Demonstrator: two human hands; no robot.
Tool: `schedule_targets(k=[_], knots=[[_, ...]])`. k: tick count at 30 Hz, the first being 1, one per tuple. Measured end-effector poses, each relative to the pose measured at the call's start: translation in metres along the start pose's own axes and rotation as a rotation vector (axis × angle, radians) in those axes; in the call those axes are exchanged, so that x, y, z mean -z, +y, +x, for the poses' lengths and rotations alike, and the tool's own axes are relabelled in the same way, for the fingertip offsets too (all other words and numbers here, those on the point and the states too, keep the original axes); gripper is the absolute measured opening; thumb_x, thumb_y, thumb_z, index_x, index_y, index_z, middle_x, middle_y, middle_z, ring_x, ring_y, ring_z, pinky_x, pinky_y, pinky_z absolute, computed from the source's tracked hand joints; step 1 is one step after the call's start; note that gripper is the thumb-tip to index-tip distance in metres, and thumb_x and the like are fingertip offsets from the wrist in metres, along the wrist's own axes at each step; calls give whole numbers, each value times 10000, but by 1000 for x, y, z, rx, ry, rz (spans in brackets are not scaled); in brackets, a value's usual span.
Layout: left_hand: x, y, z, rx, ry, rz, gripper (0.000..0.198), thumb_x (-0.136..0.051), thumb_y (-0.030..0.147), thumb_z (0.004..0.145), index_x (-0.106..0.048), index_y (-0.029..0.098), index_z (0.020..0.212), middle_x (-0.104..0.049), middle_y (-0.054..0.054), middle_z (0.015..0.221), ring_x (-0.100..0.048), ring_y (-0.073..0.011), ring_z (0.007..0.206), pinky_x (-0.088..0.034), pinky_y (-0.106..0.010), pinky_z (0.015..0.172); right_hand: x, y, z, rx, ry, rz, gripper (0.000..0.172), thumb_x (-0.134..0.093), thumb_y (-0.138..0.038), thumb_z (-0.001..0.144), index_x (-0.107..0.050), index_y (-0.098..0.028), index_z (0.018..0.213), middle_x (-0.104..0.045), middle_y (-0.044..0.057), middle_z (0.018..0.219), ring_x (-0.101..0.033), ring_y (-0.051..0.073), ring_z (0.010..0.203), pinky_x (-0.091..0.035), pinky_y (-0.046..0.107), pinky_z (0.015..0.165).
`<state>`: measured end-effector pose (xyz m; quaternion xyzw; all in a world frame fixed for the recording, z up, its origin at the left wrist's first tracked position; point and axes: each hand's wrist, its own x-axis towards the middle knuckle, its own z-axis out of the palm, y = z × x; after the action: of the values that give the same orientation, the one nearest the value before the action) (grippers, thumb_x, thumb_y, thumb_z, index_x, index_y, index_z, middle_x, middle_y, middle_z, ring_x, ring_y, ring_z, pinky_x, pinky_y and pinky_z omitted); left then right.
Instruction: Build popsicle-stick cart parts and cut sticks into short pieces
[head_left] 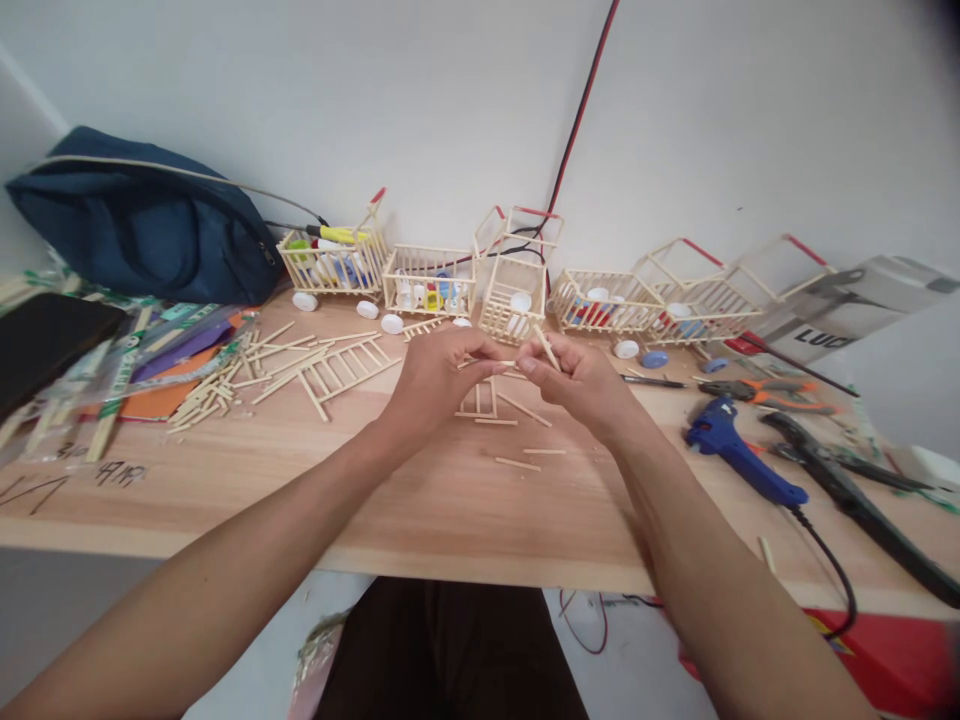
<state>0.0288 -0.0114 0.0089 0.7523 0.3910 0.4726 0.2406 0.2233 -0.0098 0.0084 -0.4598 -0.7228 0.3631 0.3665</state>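
Level stick [496,363]: a thin wooden stick, held above the table, spanning the gap between my two hands. My left hand [439,375] has its fingertips pinched on the stick's left end; the other end reaches the fingertips of my right hand [581,385].

Slanted stick [547,348]: pinched between right thumb and forefinger, tilted, upper end leaning left. Whether the two sticks touch each other I cannot tell.

Directly below the hands: a small ladder frame [478,400] of sticks lies flat on the wooden table [450,500]. Loose sticks [517,464] lie just in front of it.

Left of the hands: a larger ladder frame [349,365], flat, and beyond it a stick pile [202,395] beside coloured paper sheets.

Along the wall: a row of stick carts [429,280] with bottle caps inside; white caps [391,323] and a blue cap [655,358] lie loose in front of them.

Right of the hands: blue glue gun [739,460] on its side, cord trailing toward the table edge; orange-handled pliers [765,392] behind it.

Far left, against the wall: dark blue bag [142,230]. A red-and-black cable [577,120] runs up the wall behind the carts.
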Motion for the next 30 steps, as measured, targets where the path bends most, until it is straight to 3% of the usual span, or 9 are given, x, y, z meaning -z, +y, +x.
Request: schedule_targets(k=[8,12,16,23,30], knots=[[1,2,2,87,23,-145,68,-701,222,765,-711,176,716,-705,-3,714,-600,-130,684,-430,-256,666,-1,5,0,-31,12,79,334,-560,-529,874,-536,-200,928,-321,-78,600,-262,79,499,-225,230,474],[-1,-5,4,205,14,-365,113,-728,265,733,-705,154,729,-685,-11,700,-582,-115,645,-437,-242,624,-5,4,-2,-74,-57,218,393,-431,-584,926,-516,-202,887,-301,-77,585,-262,84,484,-220,225,451],[-2,-9,4,298,-4,-536,156,-749,287,713,-696,147,758,-682,-15,731,-608,-116,685,-475,-258,700,-8,5,-2,-60,-41,202,369,-483,-558,913,-481,-207,798,-324,-70,589,-285,80,485,-230,219,449],[-7,-9,2,394,11,-616,210,-795,311,657,-696,151,750,-671,-6,726,-593,-105,664,-466,-247,677,-10,5,-1,14,-24,124,311,-464,-492,936,-454,-212,799,-341,-70,586,-291,83,490,-249,218,456],[-7,-9,2,387,27,-627,233,-811,324,637,-695,153,746,-676,-8,737,-588,-101,675,-462,-243,684,-10,6,-1,40,-28,94,258,-467,-436,942,-461,-209,819,-341,-77,582,-282,77,488,-248,218,465]])
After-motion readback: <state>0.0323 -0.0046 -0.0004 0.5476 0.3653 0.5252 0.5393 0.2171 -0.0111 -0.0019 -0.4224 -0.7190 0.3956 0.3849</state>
